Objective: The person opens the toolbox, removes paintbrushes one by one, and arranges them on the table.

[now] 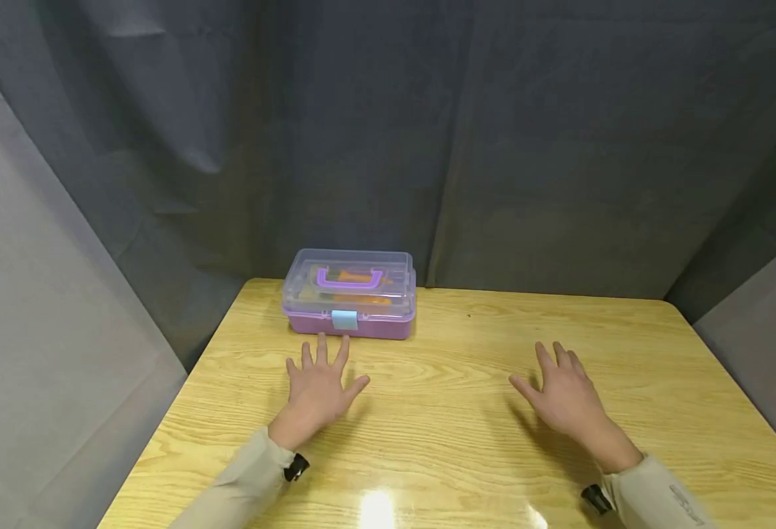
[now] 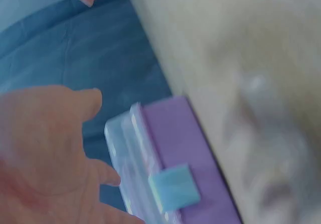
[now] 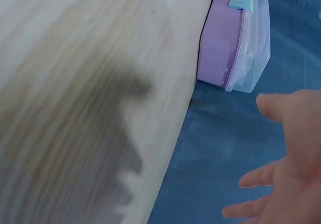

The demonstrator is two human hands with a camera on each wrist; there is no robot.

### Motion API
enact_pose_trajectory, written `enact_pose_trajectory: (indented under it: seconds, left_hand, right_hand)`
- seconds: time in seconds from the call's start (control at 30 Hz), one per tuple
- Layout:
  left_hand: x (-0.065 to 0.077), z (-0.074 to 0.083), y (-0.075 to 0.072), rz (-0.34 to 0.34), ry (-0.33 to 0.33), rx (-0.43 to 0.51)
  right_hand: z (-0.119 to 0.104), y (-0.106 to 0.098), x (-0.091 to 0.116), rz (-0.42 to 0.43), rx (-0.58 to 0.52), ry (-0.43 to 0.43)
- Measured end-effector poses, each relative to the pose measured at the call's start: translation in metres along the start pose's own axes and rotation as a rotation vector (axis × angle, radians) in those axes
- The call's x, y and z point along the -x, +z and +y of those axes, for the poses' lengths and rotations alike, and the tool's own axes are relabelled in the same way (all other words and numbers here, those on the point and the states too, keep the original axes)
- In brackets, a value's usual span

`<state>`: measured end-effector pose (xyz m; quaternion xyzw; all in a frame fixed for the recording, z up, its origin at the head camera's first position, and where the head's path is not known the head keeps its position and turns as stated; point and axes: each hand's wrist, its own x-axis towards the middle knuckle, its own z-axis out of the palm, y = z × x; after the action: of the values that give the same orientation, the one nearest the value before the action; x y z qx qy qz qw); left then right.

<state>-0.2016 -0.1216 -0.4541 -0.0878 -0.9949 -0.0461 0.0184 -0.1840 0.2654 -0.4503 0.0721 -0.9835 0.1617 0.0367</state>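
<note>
Lidded box (image 1: 350,295), left hand (image 1: 318,389) and right hand (image 1: 565,397) over a wooden tabletop (image 1: 441,433)

The box stands at the rear left of the tabletop, its lid (image 1: 348,258) lowered; the lid carries a purple handle (image 1: 350,285), and a light blue latch (image 1: 345,320) sits at the front. Orange items (image 1: 361,300) show through the clear plastic. The left hand, fingers straight and spread, is held just in front of the box. The right hand, fingers likewise extended, is held farther right, well apart from the box. 2 black bands (image 1: 296,467) sit near the cuffs. A dark curtain (image 1: 560,147) hangs behind.
</note>
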Motion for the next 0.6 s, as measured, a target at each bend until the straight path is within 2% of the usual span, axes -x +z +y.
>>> enact_pose_trajectory:
  seconds: [0.13, 0.33, 0.47, 0.6]
  left_hand:
    - [-0.02, -0.019, -0.013, 0.075, -0.073, 0.067]
    - [-0.056, -0.056, -0.03, 0.155, -0.175, 0.129]
    - [-0.078, -0.076, -0.038, 0.163, -0.229, 0.226]
    - [-0.096, -0.089, -0.04, 0.138, -0.261, 0.381]
  right_hand:
    - [-0.015, 0.003, -0.017, 0.031, -0.036, -0.042]
    - [-0.046, 0.009, -0.051, 0.008, -0.101, -0.094]
    - [-0.071, 0.011, -0.071, -0.006, -0.146, -0.122]
    - [-0.093, 0.01, -0.089, -0.012, -0.187, -0.142]
